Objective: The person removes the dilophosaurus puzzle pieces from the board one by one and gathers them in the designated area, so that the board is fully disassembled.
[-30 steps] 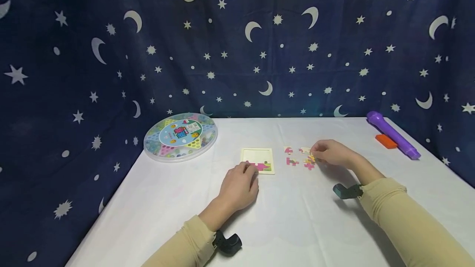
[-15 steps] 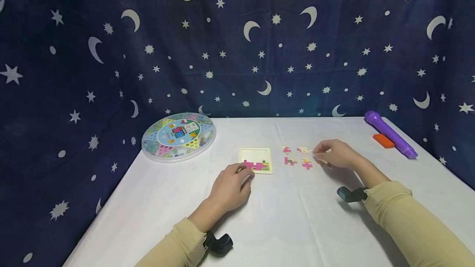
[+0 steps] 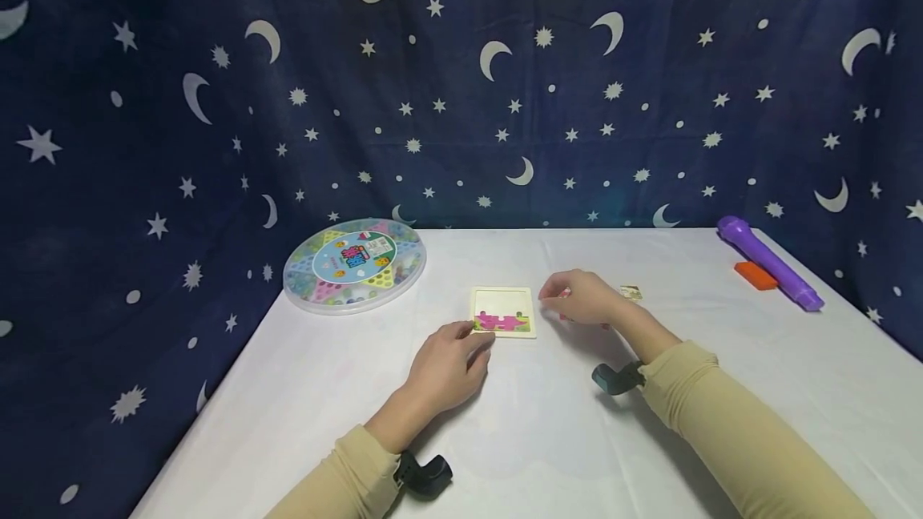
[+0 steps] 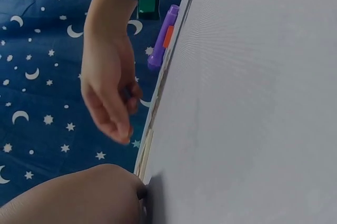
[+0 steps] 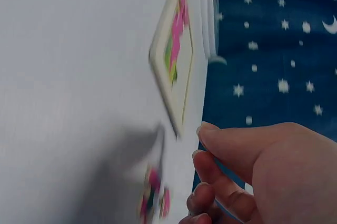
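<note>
A square, pale puzzle tray lies mid-table, its lower part filled with pink and green pieces. My left hand rests at its near-left corner, fingertips touching the edge. My right hand hovers just right of the tray, over loose jigsaw pieces that it mostly hides. In the right wrist view its thumb and fingers are loosely bent, with nothing seen between them; pink pieces lie blurred below. One yellowish jigsaw piece lies apart, right of the right hand.
A round, clear-lidded board game lies at the back left. At the right edge are a purple toy microphone and an orange block. A dark star-and-moon curtain hangs behind the white table.
My right hand has let go of a small jigsaw piece at the right and moved left toward the tray, over the loose pieces. My left hand has slid slightly back along the tray's corner.
</note>
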`<state>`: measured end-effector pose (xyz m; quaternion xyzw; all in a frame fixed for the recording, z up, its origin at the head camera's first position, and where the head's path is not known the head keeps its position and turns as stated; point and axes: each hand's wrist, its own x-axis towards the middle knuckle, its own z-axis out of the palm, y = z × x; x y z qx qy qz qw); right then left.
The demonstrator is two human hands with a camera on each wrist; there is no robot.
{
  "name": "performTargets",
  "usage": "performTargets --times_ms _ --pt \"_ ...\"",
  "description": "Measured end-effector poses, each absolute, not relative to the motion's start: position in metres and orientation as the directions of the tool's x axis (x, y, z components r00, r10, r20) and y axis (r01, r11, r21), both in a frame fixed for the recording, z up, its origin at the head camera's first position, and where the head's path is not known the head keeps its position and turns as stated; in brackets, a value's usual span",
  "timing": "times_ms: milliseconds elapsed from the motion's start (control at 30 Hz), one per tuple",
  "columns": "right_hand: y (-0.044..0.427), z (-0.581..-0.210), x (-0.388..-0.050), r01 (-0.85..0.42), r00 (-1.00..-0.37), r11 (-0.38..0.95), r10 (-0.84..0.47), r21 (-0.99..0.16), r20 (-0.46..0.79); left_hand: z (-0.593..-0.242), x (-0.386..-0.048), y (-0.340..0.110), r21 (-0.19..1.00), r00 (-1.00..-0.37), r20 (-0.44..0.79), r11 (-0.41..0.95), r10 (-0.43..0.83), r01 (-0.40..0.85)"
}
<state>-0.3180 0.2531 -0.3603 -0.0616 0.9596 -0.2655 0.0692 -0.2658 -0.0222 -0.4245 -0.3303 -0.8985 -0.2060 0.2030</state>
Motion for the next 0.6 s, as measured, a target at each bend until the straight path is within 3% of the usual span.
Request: performTargets --times_ms 200,600 --pt "0.221 -0.364 -0.321 -0.246 -0.959 0.837 -0.284 -0.488 -0.003 -0.424 -0.266 -0.024 0.239 -0.719 0.482 0.714 0.501 0.658" --pt "0.179 -0.373 -0.324 -0.356 -0.923 0.832 -0.385 -0.426 0.019 -0.424 -0.268 -0.021 0.224 -0.716 0.470 0.715 0.516 0.662"
